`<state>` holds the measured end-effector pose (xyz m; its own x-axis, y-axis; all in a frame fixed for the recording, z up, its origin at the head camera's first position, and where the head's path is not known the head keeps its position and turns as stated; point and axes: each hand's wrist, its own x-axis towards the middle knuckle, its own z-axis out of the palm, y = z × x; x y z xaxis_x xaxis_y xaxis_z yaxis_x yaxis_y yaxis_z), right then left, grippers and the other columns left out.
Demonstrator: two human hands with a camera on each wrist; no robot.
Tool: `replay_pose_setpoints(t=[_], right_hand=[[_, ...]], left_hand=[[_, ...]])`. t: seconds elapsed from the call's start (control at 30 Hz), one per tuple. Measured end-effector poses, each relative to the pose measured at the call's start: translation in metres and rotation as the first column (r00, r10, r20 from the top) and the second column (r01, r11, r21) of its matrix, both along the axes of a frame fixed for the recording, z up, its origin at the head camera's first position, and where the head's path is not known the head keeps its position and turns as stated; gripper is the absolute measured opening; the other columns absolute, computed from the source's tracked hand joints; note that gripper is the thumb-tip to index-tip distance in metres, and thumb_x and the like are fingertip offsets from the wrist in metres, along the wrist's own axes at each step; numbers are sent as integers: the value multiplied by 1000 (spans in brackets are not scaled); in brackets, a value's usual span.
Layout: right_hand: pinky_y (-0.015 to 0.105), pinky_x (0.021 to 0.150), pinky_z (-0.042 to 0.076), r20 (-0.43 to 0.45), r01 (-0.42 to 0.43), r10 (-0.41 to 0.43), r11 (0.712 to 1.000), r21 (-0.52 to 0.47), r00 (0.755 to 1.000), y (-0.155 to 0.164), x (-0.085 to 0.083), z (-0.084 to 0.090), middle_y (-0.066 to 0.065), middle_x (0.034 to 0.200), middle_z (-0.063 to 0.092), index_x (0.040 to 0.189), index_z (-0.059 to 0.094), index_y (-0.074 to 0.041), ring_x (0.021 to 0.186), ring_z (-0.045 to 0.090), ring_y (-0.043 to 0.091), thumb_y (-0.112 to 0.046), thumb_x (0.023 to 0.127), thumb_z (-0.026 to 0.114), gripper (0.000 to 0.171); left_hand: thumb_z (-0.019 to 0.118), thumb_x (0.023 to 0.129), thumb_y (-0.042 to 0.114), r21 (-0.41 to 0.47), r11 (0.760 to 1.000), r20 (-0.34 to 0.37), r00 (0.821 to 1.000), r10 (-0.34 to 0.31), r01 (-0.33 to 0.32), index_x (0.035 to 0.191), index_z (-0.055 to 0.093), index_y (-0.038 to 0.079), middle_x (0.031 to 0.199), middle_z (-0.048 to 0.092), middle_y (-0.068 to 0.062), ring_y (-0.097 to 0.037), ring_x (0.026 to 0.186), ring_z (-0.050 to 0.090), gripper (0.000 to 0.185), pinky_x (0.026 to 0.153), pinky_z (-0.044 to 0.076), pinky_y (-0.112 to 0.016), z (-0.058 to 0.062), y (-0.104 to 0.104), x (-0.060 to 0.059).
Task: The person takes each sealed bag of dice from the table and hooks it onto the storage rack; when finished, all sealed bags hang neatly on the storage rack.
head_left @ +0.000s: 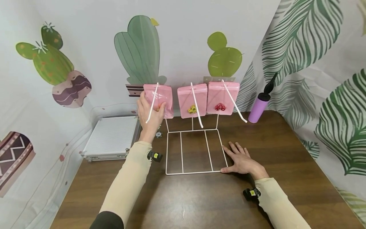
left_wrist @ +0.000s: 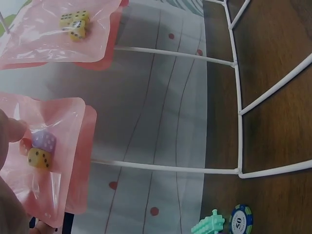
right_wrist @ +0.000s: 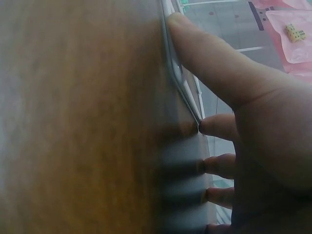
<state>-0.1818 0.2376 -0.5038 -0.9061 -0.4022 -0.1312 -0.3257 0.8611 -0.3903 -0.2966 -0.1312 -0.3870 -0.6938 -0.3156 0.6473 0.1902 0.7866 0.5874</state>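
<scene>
A white wire display rack (head_left: 189, 173) stands on the wooden table, with pink zip bags on its three prongs. My left hand (head_left: 151, 118) holds the left pink zip bag (head_left: 168, 95), thumb across its front and fingers at its edge and behind. In the left wrist view a purple, a yellow and a partly covered red die show inside that bag (left_wrist: 61, 185). The middle bag (head_left: 184, 95) has yellow dice, the right bag (head_left: 228, 90) red ones. My right hand (head_left: 241, 161) rests with spread fingers at the rack's front right corner, thumb touching the wire.
A silver ribbed case (head_left: 111, 135) lies at the left of the table. A poker chip (left_wrist: 241, 219) and a small mint-green toy piece (left_wrist: 208, 223) lie behind the left forearm, beside the rack. A purple hand pump (head_left: 258, 108) stands at the back right, near the patterned wall cloth.
</scene>
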Motion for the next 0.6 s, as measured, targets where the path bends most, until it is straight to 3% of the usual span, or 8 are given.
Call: replay_pose_setpoints(t=[0.27, 0.6], right_hand=[[75, 108, 11, -16, -3, 3, 1000, 10, 1000, 0, 0, -1, 28, 158, 16, 153, 30, -11, 143, 10, 52, -67, 72, 71, 107], [75, 108, 11, -11, -2, 2, 1000, 10, 1000, 2, 0, 1, 28, 158, 16, 153, 30, -11, 143, 10, 53, -66, 73, 72, 106]], left_hand=[[80, 71, 54, -5, 1000, 5, 1000, 26, -26, 146, 31, 6, 132, 39, -21, -37, 125, 36, 102, 102, 38, -49, -2, -2, 6], [79, 72, 55, -24, 1000, 0, 1000, -14, 14, 145, 34, 1, 136, 39, -22, -36, 126, 36, 101, 105, 36, -49, -4, -4, 11]])
